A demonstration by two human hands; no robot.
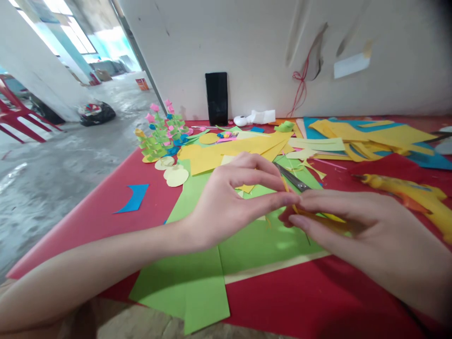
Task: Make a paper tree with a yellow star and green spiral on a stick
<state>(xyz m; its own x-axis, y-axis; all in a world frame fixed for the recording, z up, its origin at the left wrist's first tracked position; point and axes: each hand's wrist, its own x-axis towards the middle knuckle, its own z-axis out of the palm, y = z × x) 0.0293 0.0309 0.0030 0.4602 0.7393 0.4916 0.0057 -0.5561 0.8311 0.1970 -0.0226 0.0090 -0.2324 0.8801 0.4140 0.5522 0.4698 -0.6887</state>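
Fingers of my left hand [229, 202] and my right hand [363, 230] meet above the green paper [261, 254]. Between them they pinch a thin yellow paper strip [286, 185], and its lower part is hidden by my fingers. Just behind the fingertips lies a pair of scissors [299, 184], partly covered by my right hand. More yellow paper shows under my right palm, but I cannot tell whether it is held. A small yellow paper star [246, 189] rests on the green sheet beyond my left hand.
A yellow glue gun [406, 188] lies at the right. Folded paper flowers [165, 129] stand back left, near a phone [217, 99] leaning on the wall. Yellow paper sheets [205, 156] spread across the back. A blue scrap [136, 198] lies on the red tabletop [102, 212].
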